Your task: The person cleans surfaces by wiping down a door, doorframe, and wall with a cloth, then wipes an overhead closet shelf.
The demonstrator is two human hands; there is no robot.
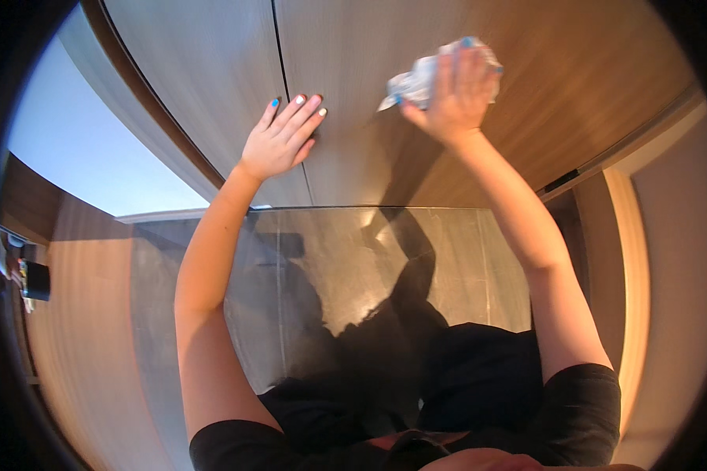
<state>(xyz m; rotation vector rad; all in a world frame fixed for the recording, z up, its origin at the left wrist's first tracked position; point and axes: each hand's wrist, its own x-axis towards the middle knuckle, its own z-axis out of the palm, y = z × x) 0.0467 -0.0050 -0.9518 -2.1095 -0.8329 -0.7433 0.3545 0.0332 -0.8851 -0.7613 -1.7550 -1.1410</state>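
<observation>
A tall wood-grain panel (353,70) stands before me, split by a dark vertical seam (280,47). Pressed flat to its right part is a crumpled white cloth or wipe (419,81), with my right hand (461,97) spread over it. The cloth shows around the fingers and is slightly blurred. My left hand (280,138) lies against the panel near the seam, fingers extended and holding nothing. Blue and white polish shows on its nails.
Grey tiles (459,265) cover the floor below the panel, crossed by my shadow. To the left are a bright pale surface (106,141) and wood-look flooring (88,329). A door frame (630,282) and wall (677,265) bound the right side.
</observation>
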